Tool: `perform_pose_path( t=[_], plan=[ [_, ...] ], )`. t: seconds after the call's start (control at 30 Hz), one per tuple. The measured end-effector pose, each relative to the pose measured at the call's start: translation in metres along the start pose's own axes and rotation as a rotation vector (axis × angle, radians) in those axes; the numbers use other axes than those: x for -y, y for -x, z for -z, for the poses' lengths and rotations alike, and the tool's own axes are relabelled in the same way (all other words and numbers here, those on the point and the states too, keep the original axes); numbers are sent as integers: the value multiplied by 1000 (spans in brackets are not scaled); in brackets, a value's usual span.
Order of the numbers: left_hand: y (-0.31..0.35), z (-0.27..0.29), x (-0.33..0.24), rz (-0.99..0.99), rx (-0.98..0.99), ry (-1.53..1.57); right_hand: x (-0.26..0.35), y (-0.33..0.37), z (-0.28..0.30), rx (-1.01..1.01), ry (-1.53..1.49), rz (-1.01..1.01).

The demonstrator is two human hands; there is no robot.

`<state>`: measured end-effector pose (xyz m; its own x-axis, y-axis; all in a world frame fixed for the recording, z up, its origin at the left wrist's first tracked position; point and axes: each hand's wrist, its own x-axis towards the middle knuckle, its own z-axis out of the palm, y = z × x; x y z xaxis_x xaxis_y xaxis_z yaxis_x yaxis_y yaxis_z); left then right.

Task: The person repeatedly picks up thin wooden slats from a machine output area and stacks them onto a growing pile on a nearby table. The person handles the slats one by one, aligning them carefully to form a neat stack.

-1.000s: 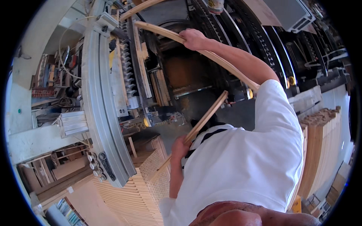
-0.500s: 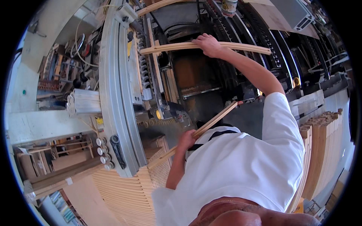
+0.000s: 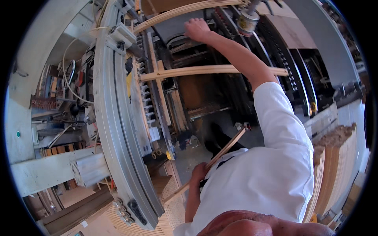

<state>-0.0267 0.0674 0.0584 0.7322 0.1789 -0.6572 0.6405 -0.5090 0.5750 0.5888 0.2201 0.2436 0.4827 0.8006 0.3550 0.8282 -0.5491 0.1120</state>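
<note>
Your left hand grasps the held strip partway along, slanted in front of your shirt, with its fingers closed round the wood. Your right hand reaches out between the near strip and the far strip, both lying across the machine; nothing shows in its fingers, but I cannot tell whether they are slack or clenched. It would probably pay to steady the held strip close to you, since both ends jut out and could knock the beam. Your right forearm crosses above the near strip, so lifting it clear before drawing back should avoid nudging that piece askew. The strips are pale, slim wood with lengthwise lines, perhaps grooves; the beam is grey metal with long channels, and the stack at your right has rough, uneven upper ends.
</note>
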Motion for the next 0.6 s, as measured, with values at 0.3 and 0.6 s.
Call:
perform_pose_path(
  t=[0.3, 0.6],
  plan=[
    [0, 7, -15, 293, 9, 173, -9, -127, -115, -23, -1676, -1022],
    [-7, 13, -8, 300, -5, 152, -12, -156, -147, -160, -2060, -1007]
  ],
)
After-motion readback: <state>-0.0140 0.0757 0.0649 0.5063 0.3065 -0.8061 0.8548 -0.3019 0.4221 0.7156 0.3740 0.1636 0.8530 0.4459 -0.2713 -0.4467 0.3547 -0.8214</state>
